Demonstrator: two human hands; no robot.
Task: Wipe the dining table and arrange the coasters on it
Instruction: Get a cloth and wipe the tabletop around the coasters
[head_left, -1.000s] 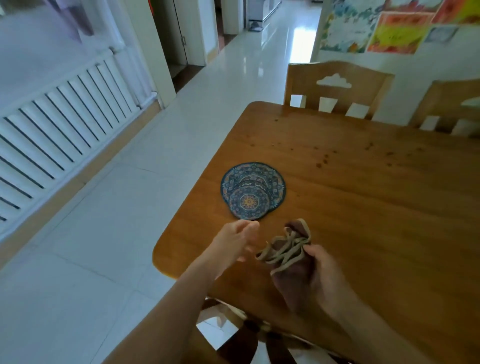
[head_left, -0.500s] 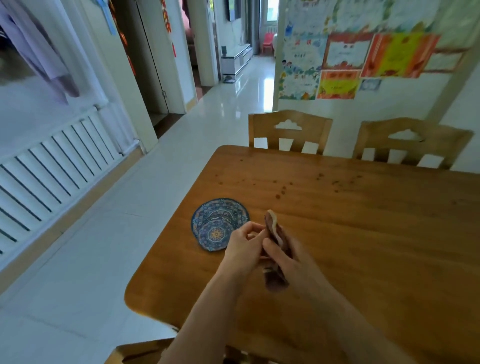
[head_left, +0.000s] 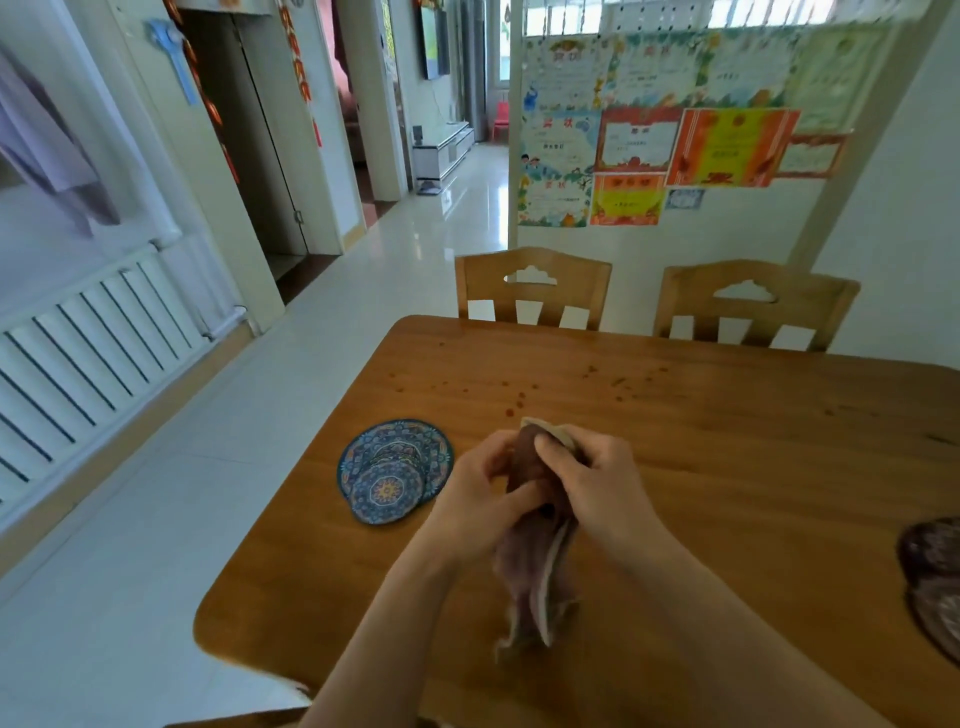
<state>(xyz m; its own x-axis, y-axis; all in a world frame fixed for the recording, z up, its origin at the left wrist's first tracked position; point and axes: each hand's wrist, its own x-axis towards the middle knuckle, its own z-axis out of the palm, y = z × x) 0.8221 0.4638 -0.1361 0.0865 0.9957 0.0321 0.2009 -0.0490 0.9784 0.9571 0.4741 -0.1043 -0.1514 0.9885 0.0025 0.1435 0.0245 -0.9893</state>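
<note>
While the left hand (head_left: 480, 491) and right hand (head_left: 592, 480) grip the bunched cloth (head_left: 535, 566), fold it flat before wiping the crumb-speckled counter (head_left: 727, 467).

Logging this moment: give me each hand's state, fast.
Left hand: gripping the cloth.
Right hand: gripping the same cloth's top.

My hands (head_left: 540, 488) cover most of the cloth (head_left: 535, 566) (its hanging end's blurry), and a dark round thing (head_left: 935, 582) gets cut off at the right edge.
</note>
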